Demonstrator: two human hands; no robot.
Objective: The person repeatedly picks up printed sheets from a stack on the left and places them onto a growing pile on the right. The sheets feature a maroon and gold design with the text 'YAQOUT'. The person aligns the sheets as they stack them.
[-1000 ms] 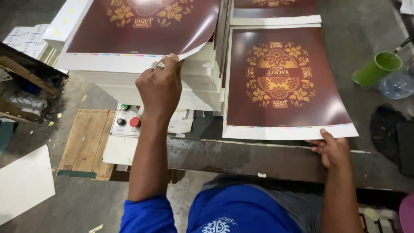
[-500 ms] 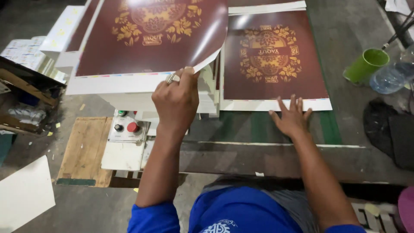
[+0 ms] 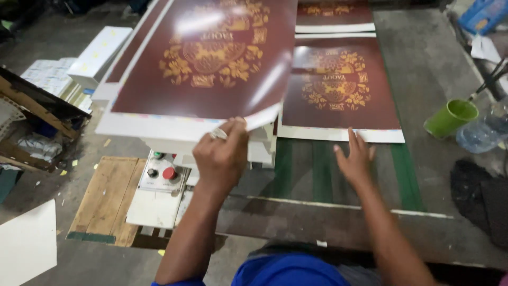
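Control box in white metal with red button (image 3: 160, 182) at lower left. Left hand (image 3: 221, 159) at centre, fingers pinched on the lifted corner of a large glossy maroon printed sheet with gold ornament (image 3: 211, 58). Right hand (image 3: 354, 159), fingers spread, flat on the green-striped table (image 3: 407, 175), just below a second maroon sheet (image 3: 338, 87). Green plastic cup (image 3: 451, 117) at far right.

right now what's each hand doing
left hand: closed, pinching the lifted printed sheet by its corner
right hand: open, flat on the table, holding nothing
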